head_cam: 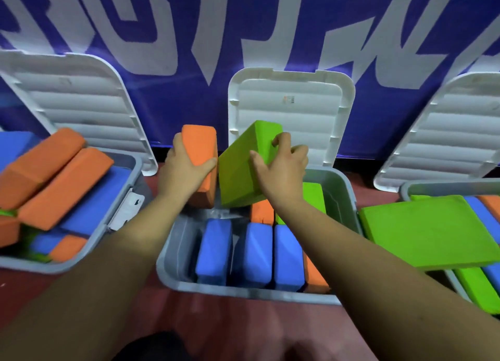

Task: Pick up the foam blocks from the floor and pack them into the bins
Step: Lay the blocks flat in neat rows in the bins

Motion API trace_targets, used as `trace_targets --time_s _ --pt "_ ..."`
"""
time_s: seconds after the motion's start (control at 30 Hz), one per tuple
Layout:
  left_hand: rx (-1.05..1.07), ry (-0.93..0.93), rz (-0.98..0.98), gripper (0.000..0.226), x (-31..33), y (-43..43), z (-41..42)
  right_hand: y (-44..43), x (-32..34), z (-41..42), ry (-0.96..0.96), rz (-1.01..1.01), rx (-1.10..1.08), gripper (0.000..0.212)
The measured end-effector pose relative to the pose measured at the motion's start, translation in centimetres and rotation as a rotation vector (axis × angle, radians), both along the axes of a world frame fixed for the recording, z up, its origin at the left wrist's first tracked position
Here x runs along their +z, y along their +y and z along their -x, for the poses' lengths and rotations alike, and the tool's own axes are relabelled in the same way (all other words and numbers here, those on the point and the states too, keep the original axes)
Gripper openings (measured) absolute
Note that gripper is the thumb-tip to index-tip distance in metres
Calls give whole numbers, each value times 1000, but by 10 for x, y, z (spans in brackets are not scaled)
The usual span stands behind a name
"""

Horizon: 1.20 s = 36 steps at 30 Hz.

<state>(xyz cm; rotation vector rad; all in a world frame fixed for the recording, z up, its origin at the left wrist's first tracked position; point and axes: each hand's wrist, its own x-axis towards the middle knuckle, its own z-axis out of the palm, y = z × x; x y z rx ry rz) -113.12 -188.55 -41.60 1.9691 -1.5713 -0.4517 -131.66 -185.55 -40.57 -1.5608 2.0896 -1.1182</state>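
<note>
Reddish floor (243, 331) occupies the near field, crossed by two bare forearms reaching away from the viewer. Three grey bins stand on it side by side.

Middle bin (238, 292), nearest: three blue blocks (255, 255) stand on edge in a row along its near wall. An orange block (313, 274) stands upright just right of them. Farther in, a second orange block (261, 211) and a green block (313, 198) sit toward the far right part.

Left bin (40, 266): orange blocks (62, 187) are piled above the rim, over a blue block (92, 206).

Right bin (443, 186): a large green slab (430, 230) lies tilted across its left rim, over further blue, green and orange blocks.

Above the far half of the middle bin, the left hand (184, 171) is clamped on an orange foam block (200, 149) held upright. Its thumb is on the near face and its fingers are wrapped over the left edge. The right hand (281, 168) grips a green foam block (240, 171) tilted on one corner, fingers curled over its upper right edge. The two held blocks are just beside each other; whether they touch cannot be told. Both are clear of the floor.

Behind each bin a white ribbed lid stands open: left lid (81, 103), middle lid (292, 111), right lid (446, 133). Farthest, a blue banner (189, 36) with large white lettering covers the background.
</note>
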Motion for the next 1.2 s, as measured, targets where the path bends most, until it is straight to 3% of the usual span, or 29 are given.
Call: trace_targets --time_s 0.3,0.57,0.77,0.87,1.0,1.13,1.2 --pt "-76 -133 21 91 -15 2 2 -4 -28 -2 171 -44 60 54" --pt "-104 -9 -16 92 -40 3 -3 -18 -28 -7 112 -108 35 53" --pt "-145 17 -137 94 -61 -24 -4 -38 -28 -16 136 -234 261 64" --pt "-117 -52 -86 97 -62 -38 1 -41 -39 -10 84 -117 236 54" --pt "-81 -146 -40 98 -65 -44 9 -29 -66 -20 116 35 313 61" --pt "-212 127 -159 99 -105 -41 1 -16 -116 -13 68 -266 446 55" --pt "-276 174 -277 87 -130 -37 -6 -13 -142 -1 143 -414 491 51"
